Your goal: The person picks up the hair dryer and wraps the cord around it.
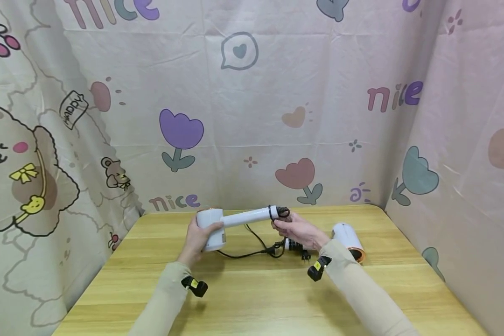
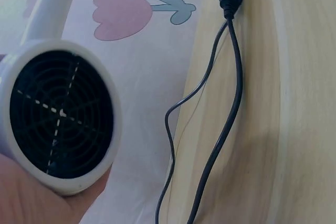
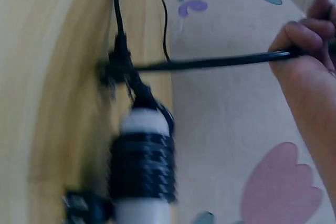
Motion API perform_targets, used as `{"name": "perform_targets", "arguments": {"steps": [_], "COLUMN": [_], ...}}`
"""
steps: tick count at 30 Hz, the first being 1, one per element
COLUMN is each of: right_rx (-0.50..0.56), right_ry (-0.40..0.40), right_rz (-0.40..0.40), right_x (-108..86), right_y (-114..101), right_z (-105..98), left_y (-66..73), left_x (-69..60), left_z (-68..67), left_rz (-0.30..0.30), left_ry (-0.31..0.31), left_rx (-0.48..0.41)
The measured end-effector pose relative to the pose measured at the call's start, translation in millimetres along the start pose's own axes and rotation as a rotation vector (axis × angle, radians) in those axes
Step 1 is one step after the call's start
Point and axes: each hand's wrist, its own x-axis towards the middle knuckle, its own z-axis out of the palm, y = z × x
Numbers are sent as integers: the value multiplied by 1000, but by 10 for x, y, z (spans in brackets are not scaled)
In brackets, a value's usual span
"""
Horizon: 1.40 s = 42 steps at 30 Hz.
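Note:
A white hair dryer [image 1: 245,217] is held above the table, its handle slanting up to the right. My left hand [image 1: 195,240] grips its round head, thumb across the side. In the left wrist view the round black grille [image 2: 62,114] faces the camera. At the handle's end, my right hand [image 1: 300,231] holds the black cord; the right wrist view shows the cord [image 3: 226,61] running from the curled fingers across to the second dryer's plug area. This second white hair dryer [image 1: 345,237] lies on the table behind the right wrist, with cord wound round its handle [image 3: 144,166].
A black cord [image 1: 239,256] trails across the wooden table [image 1: 252,294] between the hands. A two-pin plug [image 1: 305,255] lies beside the second dryer. Printed curtains [image 1: 252,116] hang behind the table and on both sides.

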Motion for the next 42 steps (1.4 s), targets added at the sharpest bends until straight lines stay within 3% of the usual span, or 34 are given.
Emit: {"name": "perform_targets", "arguments": {"steps": [7,13,18,24,27,31,35,42], "right_rx": [-533,-904,-1086,-1323,-1341,-1264,-1059,-717], "right_ry": [0,-125,-141,-55,16,158,298,469], "right_rz": [-94,-187,-162,-101,-80,-33,-2,-32], "right_x": [-11,12,65,124,144,182,197,223], "right_y": [-63,-202,-317,-341,-340,-326,-275,-185], "right_z": [-93,-62,-18,104,195,307,377,490], "left_y": [-18,-52,-12,76,131,216,241,215], "left_x": [32,64,67,80,81,56,5,-97], "left_z": [-110,-244,-321,-335,-349,-355,-339,-225], "left_rz": [-73,-135,-107,-30,42,149,189,277], "left_ry": [-125,-219,-264,-226,-189,-111,-1,189], "left_rx": [31,52,137,298,374,498,560,560]}}
